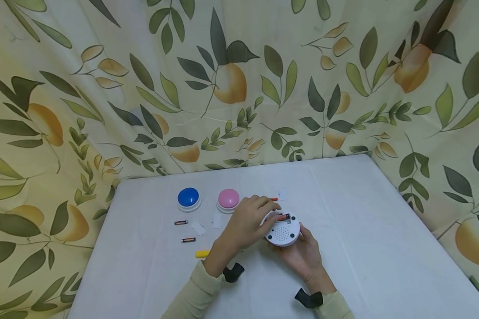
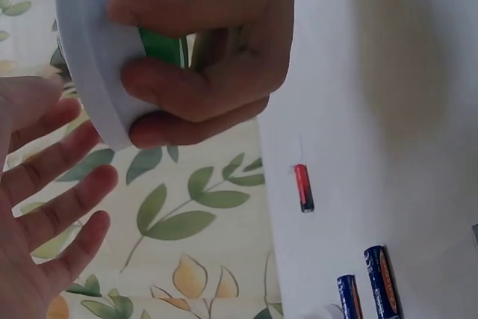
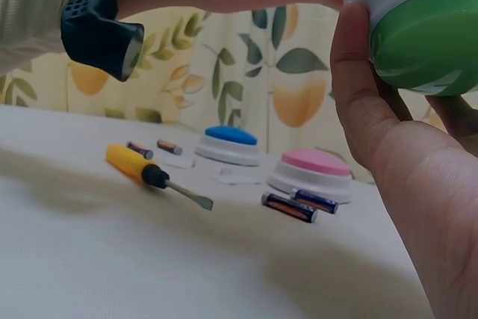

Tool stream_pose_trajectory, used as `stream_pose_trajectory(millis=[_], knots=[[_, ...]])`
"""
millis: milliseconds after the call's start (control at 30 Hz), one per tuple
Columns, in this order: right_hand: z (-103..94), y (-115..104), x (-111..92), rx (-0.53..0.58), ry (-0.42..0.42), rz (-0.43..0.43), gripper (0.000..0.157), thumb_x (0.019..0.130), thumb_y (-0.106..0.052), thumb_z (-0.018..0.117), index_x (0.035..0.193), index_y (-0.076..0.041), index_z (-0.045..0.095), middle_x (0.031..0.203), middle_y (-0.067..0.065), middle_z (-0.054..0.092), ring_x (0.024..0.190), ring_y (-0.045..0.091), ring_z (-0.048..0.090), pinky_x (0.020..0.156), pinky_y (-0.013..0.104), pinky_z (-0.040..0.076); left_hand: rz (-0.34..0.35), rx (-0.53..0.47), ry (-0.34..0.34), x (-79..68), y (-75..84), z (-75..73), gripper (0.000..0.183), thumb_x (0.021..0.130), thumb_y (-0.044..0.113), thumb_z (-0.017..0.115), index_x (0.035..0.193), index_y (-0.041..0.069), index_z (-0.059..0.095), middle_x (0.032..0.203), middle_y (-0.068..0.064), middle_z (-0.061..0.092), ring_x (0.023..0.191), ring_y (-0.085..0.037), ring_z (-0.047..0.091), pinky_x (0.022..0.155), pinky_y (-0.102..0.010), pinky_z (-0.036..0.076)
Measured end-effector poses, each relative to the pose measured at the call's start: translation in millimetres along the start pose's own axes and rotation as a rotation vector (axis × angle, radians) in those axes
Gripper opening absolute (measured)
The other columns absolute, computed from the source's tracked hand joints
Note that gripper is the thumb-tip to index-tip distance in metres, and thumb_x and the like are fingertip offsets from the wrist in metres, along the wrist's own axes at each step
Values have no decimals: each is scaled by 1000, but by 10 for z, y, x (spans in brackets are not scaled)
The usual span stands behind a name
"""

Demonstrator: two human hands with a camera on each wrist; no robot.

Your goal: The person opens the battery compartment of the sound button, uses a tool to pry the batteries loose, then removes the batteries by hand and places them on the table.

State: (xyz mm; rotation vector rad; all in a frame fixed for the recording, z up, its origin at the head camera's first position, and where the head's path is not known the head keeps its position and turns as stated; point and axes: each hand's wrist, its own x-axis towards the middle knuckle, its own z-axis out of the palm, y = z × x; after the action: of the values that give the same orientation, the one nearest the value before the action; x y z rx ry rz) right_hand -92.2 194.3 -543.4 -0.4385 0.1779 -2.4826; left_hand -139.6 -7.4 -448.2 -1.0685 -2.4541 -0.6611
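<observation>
My right hand (image 1: 303, 252) grips a round white push-button device (image 1: 281, 235), fingers curled round its rim. The device is turned over, so its speaker holes and battery compartment face up, and its green dome (image 3: 429, 42) points down. A battery (image 1: 283, 217) shows in the compartment. Over the device's far left side reaches my left hand (image 1: 245, 221), its thumb at the compartment. In the left wrist view, the left fingers (image 2: 67, 207) are spread and fairly straight, and the thumb meets the device's underside. Whether the thumb touches the battery is hard to see.
A blue button (image 1: 188, 197) and a pink button (image 1: 228, 199) stand at the back left. A yellow-handled screwdriver (image 3: 128, 162), loose batteries (image 1: 181, 222), a red battery (image 2: 304, 188) and white covers (image 1: 198, 228) lie on the white table (image 1: 363, 230). A patterned curtain (image 1: 239, 124) hangs behind.
</observation>
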Motion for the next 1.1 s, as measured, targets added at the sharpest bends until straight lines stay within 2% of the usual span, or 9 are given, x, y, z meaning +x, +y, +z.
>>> stream_pose_trajectory(millis=[133,333,467,667,867,1100], knots=[[-6,-1,6,-8,-4,14,56,111,-44,19,157,-20,42,159,7,47,144,25,48,122,43,37,23,47,-15,-20,47,5,21,100,37,71,116,24,74,121,8,73,106,-10,66,89,-28,54],[-8,10,4,-43,59,25,53,111,-45,22,154,-24,45,156,4,50,140,22,51,120,41,39,47,117,-24,-26,81,15,21,100,39,71,114,25,75,112,10,72,102,-9,65,88,-27,53],[14,13,3,-37,82,29,54,111,-45,20,153,-25,47,156,4,50,140,22,51,120,40,39,54,150,-22,-23,85,15,20,100,40,70,114,26,75,113,10,71,104,-9,65,89,-26,52],[24,21,7,-51,101,25,55,111,-46,19,153,-25,47,155,4,51,139,22,51,119,40,40,54,209,-55,4,98,7,22,103,41,66,116,26,74,121,8,71,109,-10,65,92,-27,52],[7,30,10,-66,89,31,53,111,-45,22,154,-25,47,155,3,50,140,21,50,119,40,39,48,245,-76,42,136,-15,18,102,38,68,113,26,75,124,7,72,113,-11,66,94,-29,54],[0,28,26,-48,43,37,54,111,-45,21,155,-24,45,157,2,50,140,21,49,120,39,38,43,216,-73,88,174,-47,16,102,34,67,112,24,75,119,7,75,111,-11,69,92,-29,55]])
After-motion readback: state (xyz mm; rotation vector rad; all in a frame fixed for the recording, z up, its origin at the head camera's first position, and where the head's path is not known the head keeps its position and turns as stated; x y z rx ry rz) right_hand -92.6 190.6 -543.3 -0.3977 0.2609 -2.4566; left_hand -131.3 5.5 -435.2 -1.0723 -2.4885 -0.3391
